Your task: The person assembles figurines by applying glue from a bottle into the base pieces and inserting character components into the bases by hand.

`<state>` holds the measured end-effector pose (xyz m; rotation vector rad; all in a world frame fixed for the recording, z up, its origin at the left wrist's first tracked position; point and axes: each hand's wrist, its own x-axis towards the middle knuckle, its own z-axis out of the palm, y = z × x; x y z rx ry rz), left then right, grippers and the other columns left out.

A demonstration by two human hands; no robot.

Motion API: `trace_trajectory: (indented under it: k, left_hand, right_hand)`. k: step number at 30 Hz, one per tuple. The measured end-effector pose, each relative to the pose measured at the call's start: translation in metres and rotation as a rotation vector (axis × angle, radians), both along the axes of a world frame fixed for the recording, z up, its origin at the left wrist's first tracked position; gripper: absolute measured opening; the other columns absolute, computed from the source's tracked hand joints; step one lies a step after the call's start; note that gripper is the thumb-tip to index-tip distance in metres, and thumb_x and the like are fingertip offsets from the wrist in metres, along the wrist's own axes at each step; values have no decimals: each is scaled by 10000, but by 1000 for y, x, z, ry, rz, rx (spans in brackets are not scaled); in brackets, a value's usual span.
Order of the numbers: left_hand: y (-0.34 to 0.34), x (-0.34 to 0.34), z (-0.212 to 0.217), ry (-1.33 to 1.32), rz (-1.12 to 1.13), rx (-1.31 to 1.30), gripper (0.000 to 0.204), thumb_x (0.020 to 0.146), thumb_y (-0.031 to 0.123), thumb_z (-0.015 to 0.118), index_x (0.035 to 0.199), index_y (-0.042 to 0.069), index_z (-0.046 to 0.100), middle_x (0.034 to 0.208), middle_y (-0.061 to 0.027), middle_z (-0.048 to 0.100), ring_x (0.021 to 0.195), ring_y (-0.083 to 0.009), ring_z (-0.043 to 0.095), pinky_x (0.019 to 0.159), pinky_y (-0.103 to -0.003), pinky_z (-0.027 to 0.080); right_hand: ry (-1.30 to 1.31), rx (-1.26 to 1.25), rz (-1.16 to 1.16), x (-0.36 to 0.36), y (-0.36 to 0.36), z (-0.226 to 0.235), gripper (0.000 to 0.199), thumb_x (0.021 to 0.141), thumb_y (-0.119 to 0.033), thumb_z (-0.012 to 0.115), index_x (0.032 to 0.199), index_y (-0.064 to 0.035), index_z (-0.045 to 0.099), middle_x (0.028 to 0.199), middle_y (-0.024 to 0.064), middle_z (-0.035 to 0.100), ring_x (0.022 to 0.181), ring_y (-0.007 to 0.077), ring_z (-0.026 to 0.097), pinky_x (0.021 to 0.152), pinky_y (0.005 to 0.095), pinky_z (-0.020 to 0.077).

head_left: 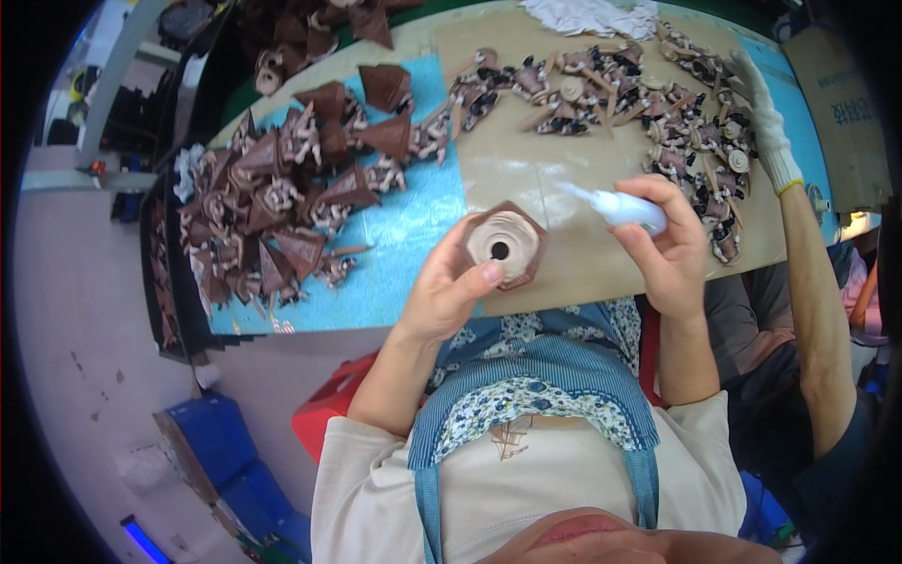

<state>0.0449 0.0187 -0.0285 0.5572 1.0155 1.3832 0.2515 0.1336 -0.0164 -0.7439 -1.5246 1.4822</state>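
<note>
Over the table's near edge, my left hand (442, 287) grips a brown hexagonal base (515, 232). A pale round recess with a dark hole faces up from it, and my thumb lies on the recess beside the hole. To its right, my right hand (669, 246) is closed round a small white squeeze bottle (631, 211). The bottle's thin nozzle points left and slightly up, apart from the base. Beyond my right hand lies a heap of small figurine parts (691, 132) in brown, cream and black.
On the left, brown figurines with pointed, cone-like pieces (282, 202) crowd a blue mat (423, 216). A white cloth (592, 17) lies at the far edge. At the right, a co-worker's gloved hand (766, 122) reaches to the parts. Blue boxes (211, 437) stand on the floor at left.
</note>
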Motion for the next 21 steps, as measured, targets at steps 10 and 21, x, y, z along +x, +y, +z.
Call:
trace_trajectory:
  k: [10,21]
  left_hand:
    - [-27,11,-3,144,-161,191,629,749,154,811,1235,15,435,1130,-69,554,1051,-130,540,920,-286,441]
    - [-28,16,-4,110,-138,164,640,723,156,831,1215,8,449,1097,-71,572,1035,-125,545,904,-274,440]
  right_hand:
    - [-381,612,232,-8,-35,52,339,672,2,761,979,31,621,877,154,662,718,276,623,623,333,480]
    - [-467,783,230,-18,-44,60,337,645,17,749,958,37,626,858,175,657,668,283,605,578,343,454]
